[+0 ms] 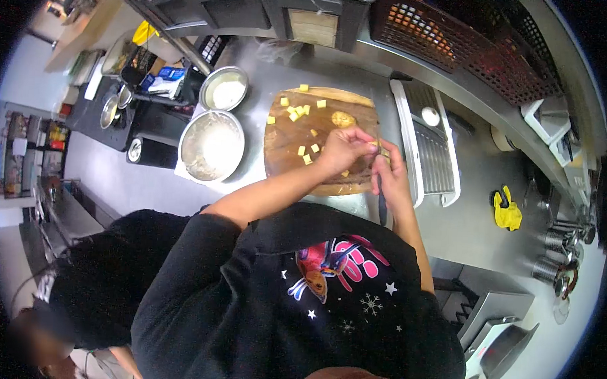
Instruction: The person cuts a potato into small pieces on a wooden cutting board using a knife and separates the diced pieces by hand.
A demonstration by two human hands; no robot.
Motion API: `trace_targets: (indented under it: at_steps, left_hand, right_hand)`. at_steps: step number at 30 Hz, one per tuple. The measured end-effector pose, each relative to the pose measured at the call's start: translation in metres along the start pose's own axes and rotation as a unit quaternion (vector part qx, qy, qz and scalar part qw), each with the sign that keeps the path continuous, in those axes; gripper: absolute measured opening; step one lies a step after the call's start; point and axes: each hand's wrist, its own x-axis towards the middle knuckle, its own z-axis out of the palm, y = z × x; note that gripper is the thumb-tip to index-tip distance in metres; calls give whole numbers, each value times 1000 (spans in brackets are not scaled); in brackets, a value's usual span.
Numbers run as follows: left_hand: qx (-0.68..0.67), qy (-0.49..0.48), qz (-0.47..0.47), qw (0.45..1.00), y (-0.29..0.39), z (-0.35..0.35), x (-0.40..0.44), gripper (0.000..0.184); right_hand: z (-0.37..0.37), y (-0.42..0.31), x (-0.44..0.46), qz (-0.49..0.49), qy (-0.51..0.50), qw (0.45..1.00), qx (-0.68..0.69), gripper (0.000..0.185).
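Over the right side of a wooden cutting board point(286, 137), my two hands meet. My left hand point(341, 151) is closed, its fingertips pinching a small yellow piece point(373, 144). My right hand point(393, 178) is closed around a knife point(382, 209), whose dark handle points back toward my body. The knife's blade is mostly hidden between the fingers, close to the yellow piece. Several yellow cubes point(297, 113) lie scattered on the board, and a few more sit nearer my left forearm. A rounded yellow-brown piece point(343, 119) rests just beyond my left hand.
Left of the board stand a large metal bowl point(211, 146) with pale residue and a smaller bowl point(225, 88) holding something white. A white-framed ribbed tray point(431, 144) lies to the right, with a yellow cloth-like item point(508, 209) farther off. Another person point(113, 283) is close on my left.
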Motion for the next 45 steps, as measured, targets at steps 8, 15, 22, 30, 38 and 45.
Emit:
trace_targets:
  at_steps: [8,15,22,30,38,45]
  left_hand:
    - [311,13,40,950,11,-29,2,8]
    - [611,37,143,777,23,-117,22,21]
    - [631,-79,94,766,30,-114,-15,24]
    - [582,-79,122,800,13,-109,-3,19]
    - [-63,-112,-56,990,29,-70,-7,25]
    - [-183,-77,-114,973,33,-49,-11,26]
  right_hand:
    - [-22,35,19,31,86,994,-68,36]
    - [-48,50,30,132,120,977,-114,44]
    - [-58,43,28,141,133,979,-69,52]
    - [-37,19,17,87,85,986,-115,43]
    - [5,-1,-1,15,-58,997,-54,46]
    - [17,-1,3,-89,-31,982,-163,52]
